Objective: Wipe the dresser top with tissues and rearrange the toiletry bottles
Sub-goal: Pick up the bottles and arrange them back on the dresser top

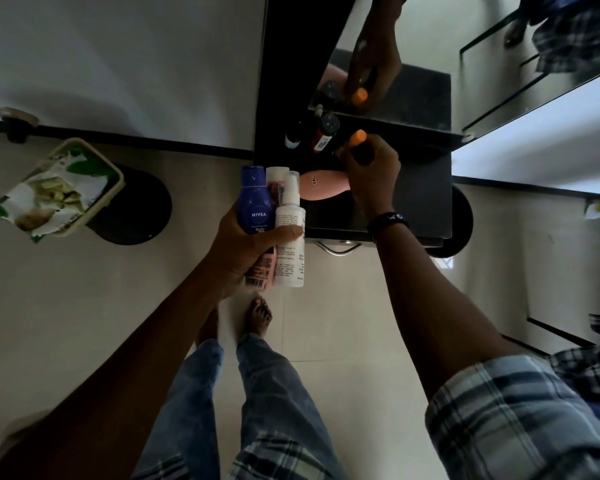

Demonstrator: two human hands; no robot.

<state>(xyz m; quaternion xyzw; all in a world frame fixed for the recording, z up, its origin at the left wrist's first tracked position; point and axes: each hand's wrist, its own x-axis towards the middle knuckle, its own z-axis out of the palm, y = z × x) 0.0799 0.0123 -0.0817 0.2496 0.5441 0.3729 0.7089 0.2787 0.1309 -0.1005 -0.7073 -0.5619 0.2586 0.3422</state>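
Note:
My left hand [253, 244] grips three bottles together just off the dresser's left edge: a blue Nivea bottle [254, 202], a pink bottle [262, 268] and a white pump bottle [291, 230]. My right hand [369, 171] is over the black dresser top [423, 202] and holds an orange-capped bottle [357, 138] near the mirror. A red bottle with a black cap [324, 135] and a small dark bottle with a white top [293, 138] stand at the back left. A pink oval object [321, 185] lies flat on the top.
The mirror [413, 46] behind the dresser reflects my hand and the bottles. A bin [66, 188] with a crumpled printed bag stands on the floor at the left. A metal drawer handle [338, 247] sticks out of the dresser front. My bare feet [257, 317] are on the tiles.

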